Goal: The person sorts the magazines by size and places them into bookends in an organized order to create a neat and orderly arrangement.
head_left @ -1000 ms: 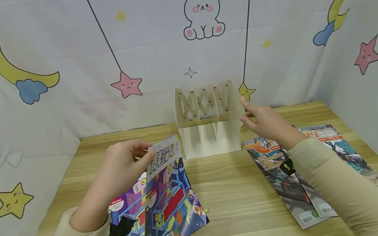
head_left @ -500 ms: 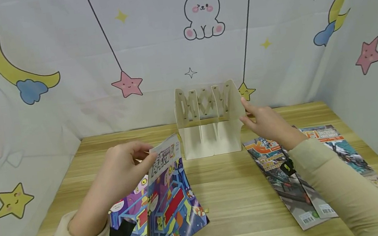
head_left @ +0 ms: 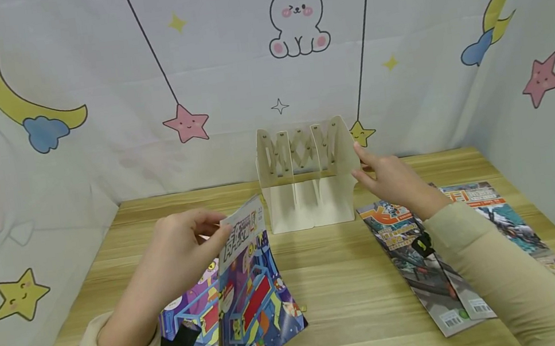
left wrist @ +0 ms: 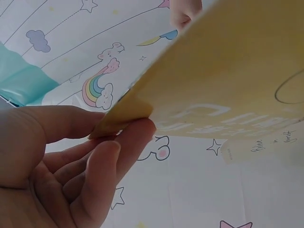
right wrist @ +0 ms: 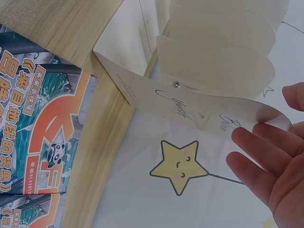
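My left hand (head_left: 184, 256) pinches the top left corner of a purple and blue magazine (head_left: 256, 297), which stands tilted over a matching magazine (head_left: 194, 345) lying on the table. In the left wrist view, thumb and fingers grip its edge, and its yellow back cover (left wrist: 213, 85) shows. A cream expandable book rack (head_left: 307, 204) with upright dividers stands at the back middle. Straight fingers of my right hand (head_left: 392, 179) touch the outside of its right end panel; the right wrist view shows that panel (right wrist: 166, 99) with script lettering, the thumb apart from the fingers.
To the right lie overlapping grey and orange magazines (head_left: 413, 260), partly under my right forearm, and another magazine (head_left: 518, 230) farther right. The wooden table (head_left: 343, 280) ends at a white curtain (head_left: 223, 70) printed with cartoons.
The held magazine's lower left edge swings slightly to the right, and its cover turns a little. My right hand and the rack stay as they were.
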Demonstrator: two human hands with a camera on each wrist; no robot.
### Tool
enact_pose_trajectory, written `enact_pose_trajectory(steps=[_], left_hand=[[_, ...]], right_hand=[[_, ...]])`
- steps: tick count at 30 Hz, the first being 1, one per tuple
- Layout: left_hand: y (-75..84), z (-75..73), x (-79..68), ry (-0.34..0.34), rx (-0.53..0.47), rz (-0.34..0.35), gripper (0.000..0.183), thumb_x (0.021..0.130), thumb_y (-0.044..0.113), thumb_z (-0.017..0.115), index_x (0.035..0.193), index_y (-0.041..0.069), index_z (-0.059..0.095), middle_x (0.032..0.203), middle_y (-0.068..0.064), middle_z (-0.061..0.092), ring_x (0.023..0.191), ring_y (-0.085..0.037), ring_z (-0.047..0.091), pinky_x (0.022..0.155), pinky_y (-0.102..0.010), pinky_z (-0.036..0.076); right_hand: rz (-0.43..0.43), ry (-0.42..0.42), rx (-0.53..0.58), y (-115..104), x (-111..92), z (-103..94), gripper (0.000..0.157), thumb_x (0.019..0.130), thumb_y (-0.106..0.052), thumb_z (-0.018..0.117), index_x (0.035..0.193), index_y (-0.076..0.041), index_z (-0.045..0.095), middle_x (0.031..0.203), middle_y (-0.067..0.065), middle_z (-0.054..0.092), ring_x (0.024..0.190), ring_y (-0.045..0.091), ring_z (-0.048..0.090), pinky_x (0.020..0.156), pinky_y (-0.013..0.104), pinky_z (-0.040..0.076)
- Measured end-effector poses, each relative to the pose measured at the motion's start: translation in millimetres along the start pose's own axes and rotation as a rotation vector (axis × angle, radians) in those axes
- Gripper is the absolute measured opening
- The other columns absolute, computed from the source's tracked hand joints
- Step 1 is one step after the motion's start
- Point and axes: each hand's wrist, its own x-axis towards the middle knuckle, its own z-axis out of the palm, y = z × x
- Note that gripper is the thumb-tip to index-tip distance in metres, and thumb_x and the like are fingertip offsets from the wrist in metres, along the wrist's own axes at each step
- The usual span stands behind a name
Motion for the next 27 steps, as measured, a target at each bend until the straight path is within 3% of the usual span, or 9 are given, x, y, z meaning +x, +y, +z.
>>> enact_pose_trajectory(steps=[6,11,20,27], left_hand=[[3.6,-2.5,-1.4,0.013,0.008,0.005,0.018,0.089,0.015,0.064,0.099,0.002,0.071,0.084,-0.007,0.073,0.071,-0.014,0.067,0.058,-0.024,0.054],[6.4,-4.7,-3.8,0.019,-0.004,0.016,0.017,0.089,0.014,0.064,0.099,0.003,0.072,0.084,-0.005,0.073,0.071,-0.012,0.067,0.057,-0.022,0.052],[8.1,-3.1,-1.7,0.052,0.014,0.038,0.015,0.088,0.013,0.064,0.095,0.003,0.073,0.082,-0.005,0.073,0.071,-0.013,0.066,0.062,-0.027,0.054],[9.1,-2.2,2.2,0.049,-0.009,0.006,0.014,0.089,0.015,0.063,0.091,0.004,0.072,0.082,-0.006,0.073,0.07,-0.014,0.067,0.06,-0.027,0.055]], right_hand=[[0.0,0.001,0.007,0.6,0.3,0.4,0.066,0.1,-0.037,0.044,0.152,-0.008,0.013,0.131,0.024,0.055,0.1,0.036,0.065,0.085,0.05,0.051],[-0.002,0.005,0.008,0.9,0.5,1.0,0.066,0.1,-0.037,0.044,0.152,-0.008,0.014,0.13,0.023,0.055,0.092,0.034,0.067,0.079,0.046,0.051],[-0.003,0.007,0.004,0.7,0.9,1.4,0.066,0.1,-0.035,0.045,0.152,-0.008,0.013,0.131,0.023,0.055,0.094,0.034,0.067,0.077,0.045,0.051],[-0.017,0.016,-0.006,1.1,0.9,1.4,0.066,0.1,-0.034,0.046,0.152,-0.007,0.014,0.129,0.023,0.056,0.094,0.035,0.067,0.08,0.047,0.052]])
